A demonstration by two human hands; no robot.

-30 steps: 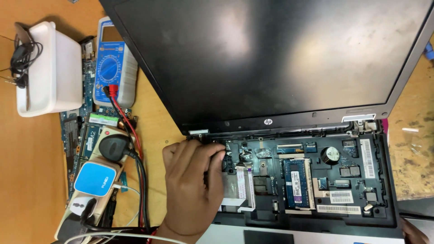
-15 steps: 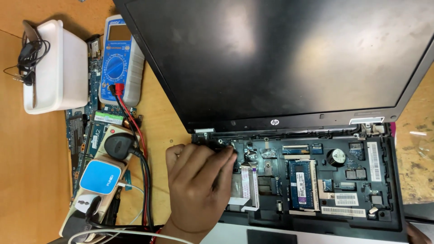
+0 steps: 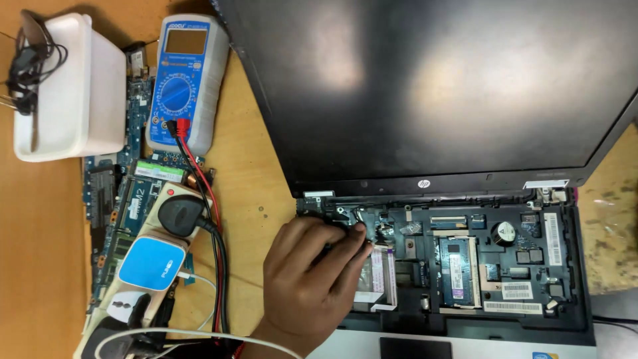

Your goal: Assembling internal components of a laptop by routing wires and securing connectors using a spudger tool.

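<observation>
Left hand [image 3: 312,279] comes up from the bottom edge of the head view and lies over the left part of the opened laptop base [image 3: 465,319]. Its fingers [image 3: 349,242] are curled and pressed close together, with the tips near a small metal part beside the left hinge [image 3: 318,198]. If the tips pinch something, I cannot tell, because the hand covers that place. The right hand is not in this view.

The laptop [image 3: 425,100] has no keyboard, so the motherboard [image 3: 478,229] shows. On it I see a round coin battery [image 3: 505,233], a memory module [image 3: 457,269] standing lengthwise in the middle, and white labels at the right side. A flat white ribbon cable [image 3: 377,276] lies just beside the fingers, on their right. The dark screen [image 3: 432,80] is open and fills the upper part of the view. At the bottom edge a part of the touchpad [image 3: 413,348] shows.

On the wooden table [image 3: 40,252], to the left of the laptop, there is a blue digital multimeter [image 3: 186,83] with red and black probe leads [image 3: 206,193] plugged in its lower end. Further left stands a white plastic container [image 3: 70,90], and a black cable [image 3: 26,63] hangs over its rim. Below the multimeter lies a bare circuit board [image 3: 109,199]. Partly on top of it lies a power strip [image 3: 143,286] with a black plug [image 3: 181,214] and a white and blue adapter [image 3: 151,264] in it.
</observation>
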